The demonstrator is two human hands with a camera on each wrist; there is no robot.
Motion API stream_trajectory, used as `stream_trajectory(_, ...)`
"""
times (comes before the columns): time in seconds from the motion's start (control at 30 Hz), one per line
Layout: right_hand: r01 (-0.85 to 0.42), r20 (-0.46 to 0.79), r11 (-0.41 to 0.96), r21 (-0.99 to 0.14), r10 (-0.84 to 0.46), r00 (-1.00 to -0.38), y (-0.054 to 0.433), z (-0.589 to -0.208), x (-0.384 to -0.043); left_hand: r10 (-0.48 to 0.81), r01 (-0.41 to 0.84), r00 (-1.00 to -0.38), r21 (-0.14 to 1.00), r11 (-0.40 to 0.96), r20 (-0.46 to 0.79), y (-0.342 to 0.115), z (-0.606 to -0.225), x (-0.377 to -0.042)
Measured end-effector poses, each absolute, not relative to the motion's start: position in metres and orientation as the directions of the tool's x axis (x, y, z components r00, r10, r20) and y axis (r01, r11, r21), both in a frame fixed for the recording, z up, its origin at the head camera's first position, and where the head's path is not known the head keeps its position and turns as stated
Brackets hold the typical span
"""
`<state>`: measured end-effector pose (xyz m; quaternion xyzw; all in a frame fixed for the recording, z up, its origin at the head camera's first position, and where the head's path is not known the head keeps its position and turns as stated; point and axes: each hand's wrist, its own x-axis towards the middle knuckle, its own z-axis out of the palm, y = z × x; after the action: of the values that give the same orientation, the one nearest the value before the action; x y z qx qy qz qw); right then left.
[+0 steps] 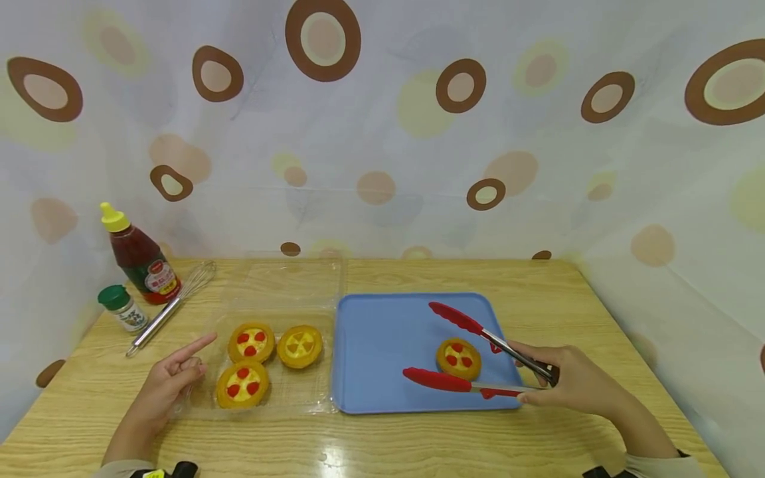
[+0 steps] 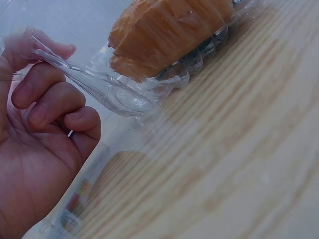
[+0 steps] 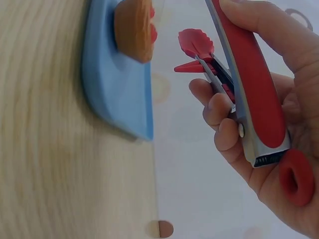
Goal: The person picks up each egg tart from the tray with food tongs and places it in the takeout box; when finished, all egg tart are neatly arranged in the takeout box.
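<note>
My right hand (image 1: pixel 582 382) grips the red and steel tongs (image 3: pixel 254 84) by their handles. The tongs' red tips (image 1: pixel 439 380) are spread apart, one on each side of a toy egg tart with red pieces (image 1: pixel 458 359), which sits on the blue tray (image 1: pixel 382 392). In the left wrist view, my left hand (image 2: pixel 45 134) holds the rim of the clear plastic box (image 2: pixel 114 99) with curled fingers; its index finger points forward in the head view. Inside the box are two red-topped tarts (image 1: pixel 242 385) and one yellow-topped tart (image 1: pixel 299 346).
The box's clear lid (image 1: pixel 287 282) lies folded back behind it. On the left stand a ketchup bottle (image 1: pixel 143 262) and a green-capped shaker (image 1: pixel 123 309), beside a whisk (image 1: pixel 173 309). A patterned cloth (image 1: pixel 382 133) surrounds the wooden table (image 1: pixel 412 445).
</note>
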<state>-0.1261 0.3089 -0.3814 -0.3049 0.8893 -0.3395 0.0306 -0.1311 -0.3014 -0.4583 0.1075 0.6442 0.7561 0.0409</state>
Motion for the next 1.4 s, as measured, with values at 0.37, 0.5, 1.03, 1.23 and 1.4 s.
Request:
stream_trajectory(0.37,-0.472,0.114,0.580,-0.664,-0.546,-0.830,0.338,-0.396,-0.120,0.186,0.091,-0.976,0.985,-0.146,0.117,-0.300,-0.458,-0.130)
stream_trajectory(0.5,-0.473,0.108,0.577,-0.665,-0.553,-0.826,0.344,-0.400,-0.117,0.185,0.091,-0.976,0.987,-0.133,0.115,-0.300,-0.458,-0.130)
stream_trajectory(1.03,-0.551,0.162,0.558,-0.621,-0.596,-0.787,0.348,-0.400,-0.125,0.171,0.096,-0.978,0.988,-0.117,0.116,-0.302,-0.458,-0.129)
stream_trajectory(1.23,-0.522,0.135,0.561,-0.642,-0.588,-0.798,0.349,-0.399,-0.124,0.177,0.104,-0.976,0.986,-0.133,0.127,-0.303,-0.460,-0.131)
stream_trajectory(1.4,-0.535,0.133,0.563,-0.630,-0.601,-0.788,0.349,-0.398,-0.125,0.190,0.106,-0.973,0.983,-0.151,0.134,-0.302,-0.460,-0.132)
